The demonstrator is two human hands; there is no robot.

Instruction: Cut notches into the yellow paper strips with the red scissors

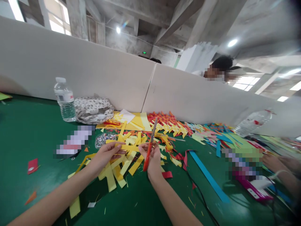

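A yellow paper strip [130,147] stretches between my two hands above the table. My left hand [109,154] pinches its left end between thumb and fingers. At the other end, the fingertips of my right hand [153,158] meet the strip. That same hand also holds red-handled scissors [147,157], blades pointing up and away. Whether the blades are parted is hard to make out. Below and around both hands lies a loose heap of yellow paper strips [110,179]. Just beyond my left hand sits a clear pack of googly eyes [103,138].
Woven red and yellow paper pieces [164,122] lie before a white partition [105,69]. A water bottle [64,100] stands left, beside a patterned cloth bag [94,110]. Rightward are a black cable [199,194], a blue strip [209,175], another bottle [255,122] and a co-worker's hands [277,166].
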